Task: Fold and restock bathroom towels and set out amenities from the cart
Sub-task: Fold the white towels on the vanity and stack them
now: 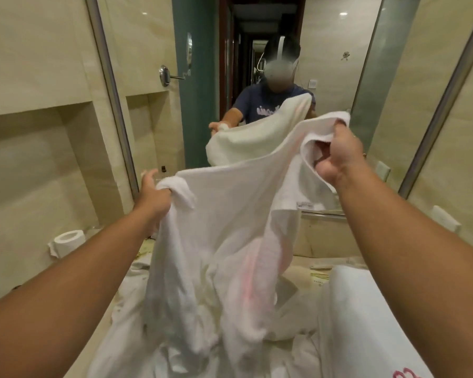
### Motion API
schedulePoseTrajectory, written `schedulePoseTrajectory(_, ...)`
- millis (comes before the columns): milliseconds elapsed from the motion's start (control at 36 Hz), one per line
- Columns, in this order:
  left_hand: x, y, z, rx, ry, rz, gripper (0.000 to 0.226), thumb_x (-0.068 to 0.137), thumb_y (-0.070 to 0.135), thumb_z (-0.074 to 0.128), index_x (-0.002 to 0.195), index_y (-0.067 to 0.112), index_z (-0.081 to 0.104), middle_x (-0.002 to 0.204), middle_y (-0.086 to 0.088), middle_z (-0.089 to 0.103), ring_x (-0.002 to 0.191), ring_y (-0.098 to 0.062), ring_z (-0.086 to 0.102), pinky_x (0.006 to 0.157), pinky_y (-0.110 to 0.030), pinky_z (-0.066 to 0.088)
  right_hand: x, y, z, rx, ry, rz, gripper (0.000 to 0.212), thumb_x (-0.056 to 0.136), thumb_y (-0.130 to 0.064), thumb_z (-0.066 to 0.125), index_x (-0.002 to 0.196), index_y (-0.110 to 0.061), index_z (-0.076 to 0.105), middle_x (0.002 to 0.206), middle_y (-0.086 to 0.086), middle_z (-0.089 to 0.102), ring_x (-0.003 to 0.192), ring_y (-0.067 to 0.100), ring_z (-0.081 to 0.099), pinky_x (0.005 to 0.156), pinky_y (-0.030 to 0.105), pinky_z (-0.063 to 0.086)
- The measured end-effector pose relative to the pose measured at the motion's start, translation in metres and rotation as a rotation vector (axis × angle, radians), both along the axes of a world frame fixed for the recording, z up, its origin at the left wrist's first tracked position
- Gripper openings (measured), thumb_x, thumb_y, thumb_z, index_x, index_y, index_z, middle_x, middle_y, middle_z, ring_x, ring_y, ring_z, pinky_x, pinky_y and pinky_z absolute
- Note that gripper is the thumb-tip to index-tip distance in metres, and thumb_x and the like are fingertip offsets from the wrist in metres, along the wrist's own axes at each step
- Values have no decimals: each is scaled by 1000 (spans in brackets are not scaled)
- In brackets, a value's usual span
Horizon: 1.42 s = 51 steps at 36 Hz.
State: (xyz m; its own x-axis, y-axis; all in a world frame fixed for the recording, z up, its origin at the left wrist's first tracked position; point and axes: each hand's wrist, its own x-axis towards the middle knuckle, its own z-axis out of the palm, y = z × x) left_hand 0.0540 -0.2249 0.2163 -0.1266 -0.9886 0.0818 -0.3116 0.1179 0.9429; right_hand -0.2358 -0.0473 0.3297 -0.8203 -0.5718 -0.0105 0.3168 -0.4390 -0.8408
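Over the beige stone table [295,271], I've got a white terry towel [224,214] held up in the air, spread between both hands in front of the wall mirror [325,50]. My left hand [153,193] is the lower one, fingers clenched round a bunched corner. My right hand [337,156] is higher, fingers and thumb pinching the opposite corner where the hem rolls over. The bottom of the towel hangs down into a heap of crumpled white linen [189,350] on the table, so it's touching that pile, not clear of it.

Progress-wise, I'd say early days. This towel is opened out but has no fold in it yet. Only one thing looks done: a folded white towel with red stitching [372,317] sitting at the right edge of the table. The heap looks like several more pieces to get through. A white toilet paper roll [66,240] stands at the back left, but I can't spot any cart or other amenities.
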Motion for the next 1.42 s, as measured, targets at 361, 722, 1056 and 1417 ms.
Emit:
schedulePoseTrajectory(361,-47,112,-93,109,-437,-428,62,65,10,75,121,34,57,114,1,60,88,-16,64,67,-32,59,41,-19,-99,700,-29,336,14,91,-19,63,98,-8,63,96,2,60,95,19,58,93,34,54)
schedulePoseTrajectory(722,-68,162,-119,61,-155,-381,33,79,49,83,101,27,72,89,6,76,82,-8,71,75,-37,61,93,-15,-149,371,-226,654,15,98,-12,64,93,2,65,88,18,60,80,25,61,72,37,53)
schedulePoseTrajectory(1056,-48,100,-95,203,80,-285,25,105,37,54,106,20,72,97,2,77,95,-17,73,82,-36,60,91,13,-212,624,554,698,34,70,-36,93,93,-19,74,86,-3,77,80,16,71,73,36,56)
schedulePoseTrajectory(1417,-6,35,-93,59,-578,-464,83,64,12,86,137,38,56,131,-3,49,101,-17,61,70,-25,51,48,-12,-188,141,-234,202,42,82,5,56,123,7,62,95,21,57,76,25,59,67,36,55)
